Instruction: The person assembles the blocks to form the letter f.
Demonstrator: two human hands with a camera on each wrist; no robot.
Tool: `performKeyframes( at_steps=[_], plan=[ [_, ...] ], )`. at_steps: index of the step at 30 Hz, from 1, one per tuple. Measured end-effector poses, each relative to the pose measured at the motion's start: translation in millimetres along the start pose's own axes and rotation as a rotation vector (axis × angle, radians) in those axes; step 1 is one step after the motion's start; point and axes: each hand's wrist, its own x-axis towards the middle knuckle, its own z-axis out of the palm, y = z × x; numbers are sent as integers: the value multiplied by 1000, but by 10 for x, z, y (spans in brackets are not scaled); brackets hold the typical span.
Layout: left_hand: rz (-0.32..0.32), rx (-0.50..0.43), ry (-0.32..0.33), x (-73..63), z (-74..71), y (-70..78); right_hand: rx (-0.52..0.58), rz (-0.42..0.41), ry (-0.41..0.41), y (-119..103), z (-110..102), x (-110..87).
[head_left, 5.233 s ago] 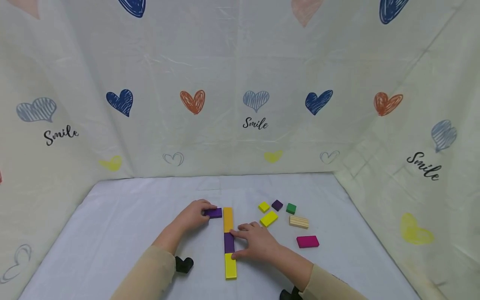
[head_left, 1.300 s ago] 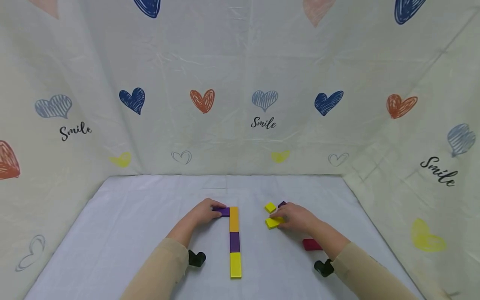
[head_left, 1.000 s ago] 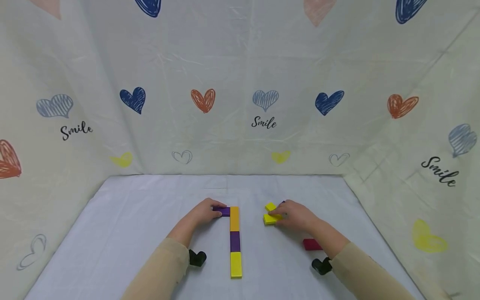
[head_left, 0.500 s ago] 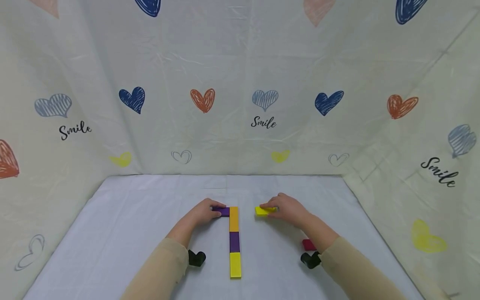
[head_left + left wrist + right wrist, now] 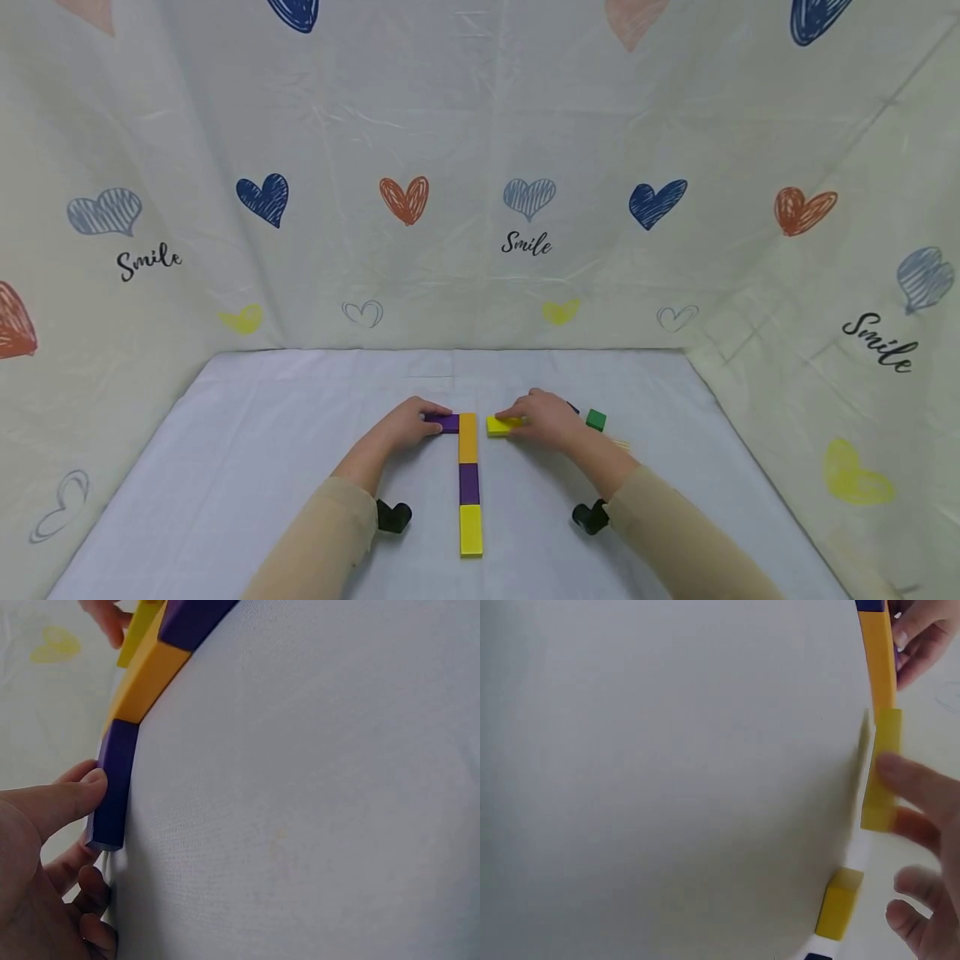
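Note:
My left hand (image 5: 405, 422) pinches a purple block (image 5: 450, 424) lying against the left side of the orange block (image 5: 468, 438), at its far end. The left wrist view shows the thumb on one long side of this purple block (image 5: 116, 787). Between thumb and fingers of my right hand (image 5: 546, 418) is a long yellow block (image 5: 501, 426), a small gap right of the orange block; its shadow falls below it in the right wrist view. A second purple block (image 5: 468, 484) and another yellow block (image 5: 471, 531) continue the orange block's line toward me.
Right of my right hand lie a green cube (image 5: 596, 419), a partly covered plain wooden block (image 5: 622, 446) and a corner of a purple cube (image 5: 573, 407). A small yellow cube (image 5: 840, 904) shows in the right wrist view. White cloth (image 5: 300, 433) covers the table.
My left hand has slid its purple block right, up to the orange block. My right hand left the line, picked up the yellow block among the loose ones and carried it left.

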Motion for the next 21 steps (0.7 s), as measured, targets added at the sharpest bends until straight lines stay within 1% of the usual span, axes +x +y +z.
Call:
performKeyframes(
  at_steps=[7,12,18,21],
  plan=[
    [-31,-9,-5,-13,0,14,-97,10,-16,-99,32,81],
    [-25,-14,-7,-25,-25,13,-119,26,-15,-154,47,121],
    [-12,-13,-4,-21,-28,13,-134,10,13,-165,83,144],
    [-16,-13,-6,-21,-21,18,-133,8,16,-167,102,154]
  ],
)
